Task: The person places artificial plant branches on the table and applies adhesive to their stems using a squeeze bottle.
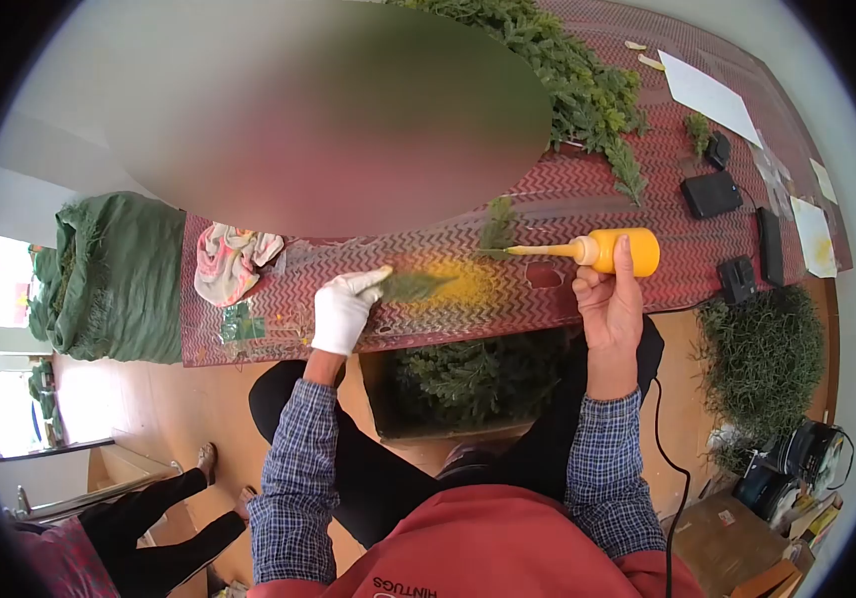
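Observation:
My left hand (pixel 343 311), in a white glove, pinches one end of a green sprig (pixel 413 287) over the red patterned table. Yellow powder or paint (pixel 473 284) is spread on the cloth around the sprig's free end. My right hand (pixel 611 304) is bare and wrapped round a yellow squeeze bottle (pixel 637 253). The bottle lies sideways, its long nozzle pointing left. Near the nozzle tip is another green sprig (pixel 497 225); whether they touch is unclear.
Green foliage (pixel 587 95) lies at the back, black boxes (pixel 712 194) at the right. A crumpled cloth (pixel 232 264) lies left, beside a green sack (pixel 119 279). A foliage box (pixel 478 384) is below the table edge. Another person (pixel 139 518) is at lower left.

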Action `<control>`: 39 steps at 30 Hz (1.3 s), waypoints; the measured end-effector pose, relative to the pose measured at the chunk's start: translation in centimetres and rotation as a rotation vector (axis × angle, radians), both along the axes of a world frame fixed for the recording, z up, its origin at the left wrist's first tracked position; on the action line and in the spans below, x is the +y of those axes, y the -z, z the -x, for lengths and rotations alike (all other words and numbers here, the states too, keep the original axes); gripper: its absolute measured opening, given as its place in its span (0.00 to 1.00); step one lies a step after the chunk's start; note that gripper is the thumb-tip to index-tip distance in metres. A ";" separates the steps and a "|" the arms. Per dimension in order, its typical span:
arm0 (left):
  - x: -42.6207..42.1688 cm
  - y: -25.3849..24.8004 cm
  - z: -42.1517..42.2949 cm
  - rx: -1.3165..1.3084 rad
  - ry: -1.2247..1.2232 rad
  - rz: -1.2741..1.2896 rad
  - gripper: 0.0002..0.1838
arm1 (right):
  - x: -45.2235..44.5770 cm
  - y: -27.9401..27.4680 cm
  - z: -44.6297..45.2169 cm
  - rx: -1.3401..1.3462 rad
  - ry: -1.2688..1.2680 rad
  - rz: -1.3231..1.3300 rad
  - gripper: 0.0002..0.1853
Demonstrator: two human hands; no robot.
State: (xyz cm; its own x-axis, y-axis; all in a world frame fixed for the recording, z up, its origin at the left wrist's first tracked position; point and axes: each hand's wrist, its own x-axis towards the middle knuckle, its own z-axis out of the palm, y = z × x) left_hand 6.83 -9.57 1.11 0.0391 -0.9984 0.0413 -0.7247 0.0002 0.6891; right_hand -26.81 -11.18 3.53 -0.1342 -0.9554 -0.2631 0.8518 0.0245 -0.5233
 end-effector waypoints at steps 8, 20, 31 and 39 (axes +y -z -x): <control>3.5 -0.2 -2.7 -0.333 0.103 0.105 0.40 | 0.0 0.2 0.0 0.016 -0.023 -0.015 0.17; 6.2 2.1 4.9 -0.570 0.125 0.084 0.46 | 1.6 -0.6 -3.6 0.243 -0.046 0.094 0.14; 6.3 2.2 5.3 -0.586 0.066 0.046 0.44 | 4.5 2.3 -13.5 0.571 -0.021 0.040 0.08; 6.2 1.9 5.5 -0.593 0.034 -0.006 0.42 | 3.9 3.2 -15.7 0.601 -0.021 0.057 0.08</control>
